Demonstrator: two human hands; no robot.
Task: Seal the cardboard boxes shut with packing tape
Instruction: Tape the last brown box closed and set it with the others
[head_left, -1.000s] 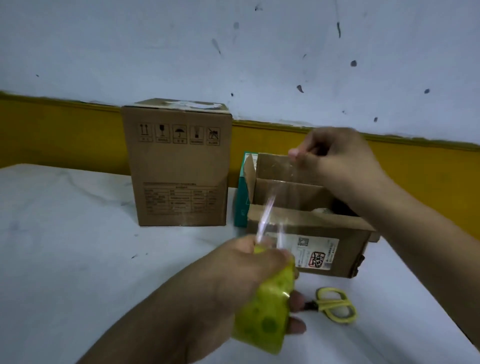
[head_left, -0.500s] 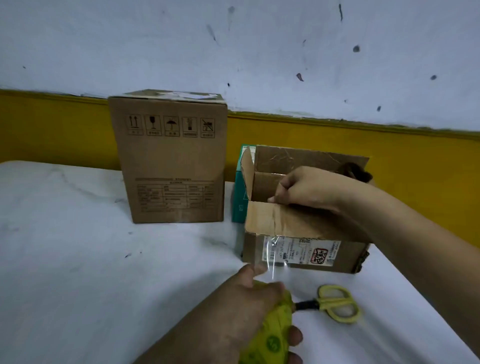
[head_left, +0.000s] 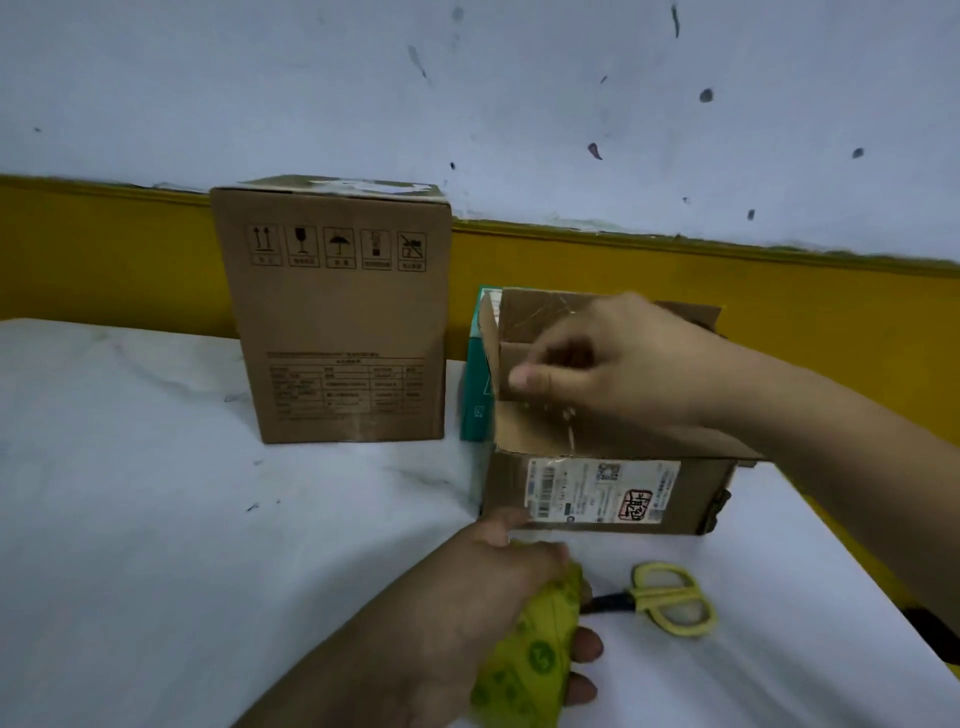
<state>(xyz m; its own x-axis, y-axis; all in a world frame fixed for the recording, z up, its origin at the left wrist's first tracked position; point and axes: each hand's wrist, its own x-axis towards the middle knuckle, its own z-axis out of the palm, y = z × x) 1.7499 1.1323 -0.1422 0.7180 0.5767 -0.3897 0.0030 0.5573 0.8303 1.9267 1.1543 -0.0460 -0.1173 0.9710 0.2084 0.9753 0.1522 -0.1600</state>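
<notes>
While left hand (head_left: 483, 587) round tape roll (head_left: 535, 654), right hand (head_left: 623, 364) tight on open box (head_left: 701, 493): scissors (head_left: 670, 605) behind roll, tall box (head_left: 337, 322) near.

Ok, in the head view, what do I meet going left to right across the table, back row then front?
Back row: tall cardboard box → teal box → open cardboard box. Front row: tape roll in the left hand → yellow scissors.

Tall box (head_left: 332, 322) — handling pictograms (head_left: 338, 247), small box (head_left: 506, 488) — barcode label (head_left: 602, 491), red stamp (head_left: 635, 506)
</notes>
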